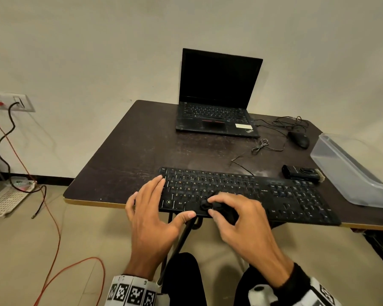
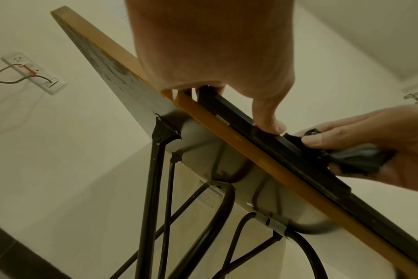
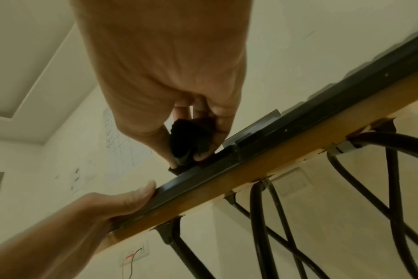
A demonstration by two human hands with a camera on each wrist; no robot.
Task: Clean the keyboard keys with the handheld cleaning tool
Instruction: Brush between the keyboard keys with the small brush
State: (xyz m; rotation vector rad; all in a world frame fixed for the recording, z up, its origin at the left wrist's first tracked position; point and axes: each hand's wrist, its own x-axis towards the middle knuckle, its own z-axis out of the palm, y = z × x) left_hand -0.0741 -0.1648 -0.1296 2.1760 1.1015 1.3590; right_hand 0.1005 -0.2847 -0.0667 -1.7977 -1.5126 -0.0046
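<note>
A black full-size keyboard (image 1: 274, 195) lies along the front edge of the dark table (image 1: 124, 155). My left hand (image 1: 161, 202) rests on the keyboard's left end with straight fingers on the keys and the thumb (image 2: 270, 120) against the front rim. My right hand (image 1: 217, 207) pinches a small black cleaning tool (image 1: 205, 205) that looks like soft cloth and presses it on the bottom key row near the space bar. From below, in the right wrist view, the tool (image 3: 186, 139) is bunched between thumb and fingers, touching the keyboard (image 3: 298, 120).
An open laptop (image 1: 217, 96) stands at the back of the table. A wired mouse (image 1: 299, 139), loose cable (image 1: 261, 145), a small black device (image 1: 301, 172) and a clear plastic bin (image 1: 349, 168) sit to the right. Cords hang from a wall socket (image 1: 9, 102) at the left.
</note>
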